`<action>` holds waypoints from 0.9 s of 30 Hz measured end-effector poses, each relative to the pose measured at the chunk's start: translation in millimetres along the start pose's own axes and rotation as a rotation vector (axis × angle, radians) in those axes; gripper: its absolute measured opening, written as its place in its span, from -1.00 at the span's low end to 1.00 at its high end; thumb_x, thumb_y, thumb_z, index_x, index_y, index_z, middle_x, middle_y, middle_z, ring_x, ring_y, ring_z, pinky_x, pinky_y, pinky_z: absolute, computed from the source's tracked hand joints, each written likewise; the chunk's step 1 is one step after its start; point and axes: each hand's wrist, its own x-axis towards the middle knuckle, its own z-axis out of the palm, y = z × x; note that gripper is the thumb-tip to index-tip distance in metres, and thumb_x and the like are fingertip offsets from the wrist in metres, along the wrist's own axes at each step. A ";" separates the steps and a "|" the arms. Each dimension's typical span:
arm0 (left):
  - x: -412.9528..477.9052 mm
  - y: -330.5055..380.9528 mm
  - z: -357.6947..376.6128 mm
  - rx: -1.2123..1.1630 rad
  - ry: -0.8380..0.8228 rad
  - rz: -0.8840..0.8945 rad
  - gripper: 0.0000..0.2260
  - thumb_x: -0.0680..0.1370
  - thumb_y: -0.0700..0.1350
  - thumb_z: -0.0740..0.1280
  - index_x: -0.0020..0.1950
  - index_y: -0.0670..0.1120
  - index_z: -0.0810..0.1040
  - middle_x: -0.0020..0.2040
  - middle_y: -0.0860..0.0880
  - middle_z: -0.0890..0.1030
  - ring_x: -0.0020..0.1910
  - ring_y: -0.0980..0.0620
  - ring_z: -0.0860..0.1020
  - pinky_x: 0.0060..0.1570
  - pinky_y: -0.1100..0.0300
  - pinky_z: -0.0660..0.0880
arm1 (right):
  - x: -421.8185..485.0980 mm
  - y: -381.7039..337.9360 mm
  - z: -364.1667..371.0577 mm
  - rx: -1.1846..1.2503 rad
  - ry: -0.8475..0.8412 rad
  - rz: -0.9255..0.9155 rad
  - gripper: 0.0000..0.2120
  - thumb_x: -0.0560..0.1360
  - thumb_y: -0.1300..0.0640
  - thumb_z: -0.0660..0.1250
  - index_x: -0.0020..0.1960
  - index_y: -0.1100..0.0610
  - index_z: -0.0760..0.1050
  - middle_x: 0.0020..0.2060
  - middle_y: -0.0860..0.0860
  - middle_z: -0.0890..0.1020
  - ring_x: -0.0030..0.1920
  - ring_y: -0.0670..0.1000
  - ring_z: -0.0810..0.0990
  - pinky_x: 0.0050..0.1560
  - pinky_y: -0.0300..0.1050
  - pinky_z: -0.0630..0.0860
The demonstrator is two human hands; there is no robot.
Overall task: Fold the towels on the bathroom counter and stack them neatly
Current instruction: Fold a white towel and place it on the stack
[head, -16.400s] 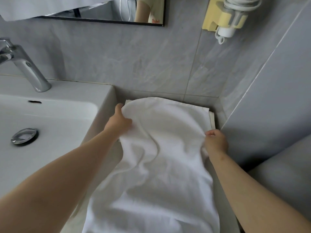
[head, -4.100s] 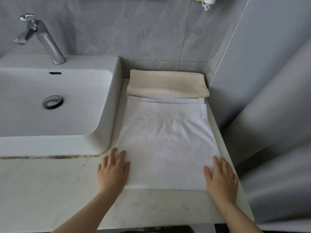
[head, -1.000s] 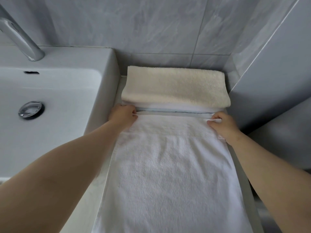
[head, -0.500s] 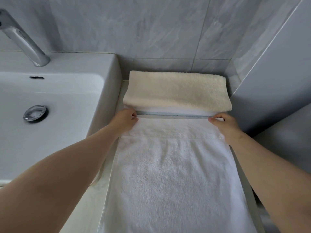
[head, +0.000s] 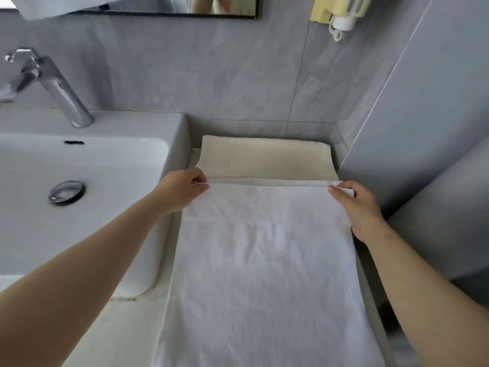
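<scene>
A: Surface first. What's the counter point(head: 127, 332) like?

B: Pale, stone-look, narrow strip. Dark grime line along the joint where the basin meets it. Right edge runs beside a grey panel.

A: Basin?

B: White sink point(head: 169, 165), square-cornered, sits on top of the counter at left. Chrome drain plug point(head: 66, 192) in the bowl, overflow slot above it, chrome faucet point(head: 50, 86) on the back ledge.

A: Walls?

B: Grey marbled tile point(head: 211, 75) behind, corner at right. Black-framed mirror point(head: 185, 9) edge along the top, something white draped over its left part. Yellow wall holder point(head: 336, 9) top right with a white coiled cord hanging.

A: Towels?

B: White towel point(head: 264, 274) laid flat on the counter right of the sink, running from the near edge toward the wall. Cream towel point(head: 267, 160), folded, lies at the back against the wall, just past the white one's far edge, touching it.

A: Hands?

B: Left hand point(head: 182, 190) pinched closed on the white towel's far left corner, next to the sink wall. Right hand point(head: 354, 205) clamped on the far right corner, thumb on top, fingers curled round the edge. Far hem is slightly lifted between them, straight line.

A: Arms?

B: Bare forearms, both stretched out over the counter.
</scene>
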 end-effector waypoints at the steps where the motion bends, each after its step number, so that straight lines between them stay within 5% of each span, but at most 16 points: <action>1: -5.3 2.8 -7.9 -0.016 0.032 0.009 -0.87 0.58 -0.08 0.26 0.01 -0.11 0.54 -0.12 -0.01 0.52 -0.10 -0.01 0.46 -0.15 0.21 0.30 | -5.6 -8.2 -3.7 0.012 0.009 -0.007 -0.89 0.50 0.13 0.36 -0.17 0.09 0.46 -0.22 -0.02 0.51 -0.21 -0.04 0.48 -0.18 -0.13 0.45; 6: -33.9 13.7 -53.4 -0.136 0.218 0.098 -0.95 0.58 -0.11 0.28 -0.05 -0.06 0.51 -0.14 0.01 0.52 -0.12 0.01 0.44 -0.27 0.22 0.29 | -32.7 -46.8 -20.8 0.199 -0.013 -0.099 -0.84 0.46 0.09 0.40 -0.29 0.00 0.50 -0.27 -0.02 0.50 -0.21 -0.03 0.46 -0.24 -0.14 0.40; 9: -46.1 16.7 -80.2 -0.177 0.269 0.150 -0.96 0.57 -0.11 0.29 -0.08 -0.03 0.50 -0.15 0.00 0.53 -0.13 -0.01 0.46 -0.18 0.19 0.32 | -46.3 -69.1 -28.1 0.301 -0.053 -0.201 -0.78 0.11 -0.06 0.56 -0.42 -0.04 0.54 -0.44 -0.14 0.52 -0.36 -0.13 0.47 -0.38 -0.29 0.39; 11: -52.1 20.3 -95.8 -0.195 0.308 0.200 -0.95 0.56 -0.12 0.30 -0.10 -0.02 0.49 -0.18 0.00 0.54 -0.15 -0.01 0.47 -0.19 0.20 0.34 | -50.9 -80.1 -31.0 0.332 -0.031 -0.266 -0.83 0.25 0.05 0.51 -0.43 -0.04 0.54 -0.46 -0.17 0.52 -0.35 -0.13 0.45 -0.36 -0.26 0.38; 14: -61.4 28.5 -112.4 -0.181 0.378 0.249 -0.96 0.56 -0.12 0.31 -0.08 -0.01 0.49 -0.23 0.03 0.52 -0.19 0.03 0.45 -0.22 0.47 0.30 | -53.8 -93.7 -35.0 0.334 0.043 -0.363 -0.65 0.47 0.28 0.36 -0.42 -0.03 0.53 -0.44 -0.18 0.52 -0.31 -0.12 0.45 -0.30 -0.24 0.37; 19: -70.9 33.7 -129.3 -0.199 0.488 0.315 -0.86 0.52 -0.04 0.36 -0.20 0.12 0.45 -0.21 0.01 0.54 -0.18 0.03 0.48 -0.22 0.44 0.33 | -71.0 -115.0 -40.4 0.275 0.189 -0.567 -0.70 0.44 0.28 0.41 -0.35 -0.06 0.50 -0.44 -0.27 0.54 -0.35 -0.26 0.49 -0.32 -0.40 0.42; 24: -77.6 32.3 -137.1 -0.319 0.558 0.309 -0.68 0.51 -0.09 0.39 -0.32 0.29 0.44 -0.28 0.11 0.49 -0.33 0.32 0.44 -0.32 0.49 0.32 | -86.9 -126.8 -43.1 0.168 0.284 -0.782 -0.69 0.44 0.28 0.41 -0.32 -0.07 0.42 -0.39 -0.35 0.53 -0.32 -0.31 0.47 -0.25 -0.48 0.38; 27: -80.0 32.3 -139.0 -0.361 0.542 0.311 -0.75 0.51 -0.09 0.39 -0.30 0.17 0.45 -0.29 0.11 0.47 -0.36 0.25 0.42 -0.34 0.44 0.34 | -92.0 -131.3 -45.0 0.137 0.275 -0.819 -0.66 0.45 0.27 0.39 -0.33 -0.07 0.37 -0.42 -0.31 0.50 -0.36 -0.28 0.43 -0.29 -0.48 0.36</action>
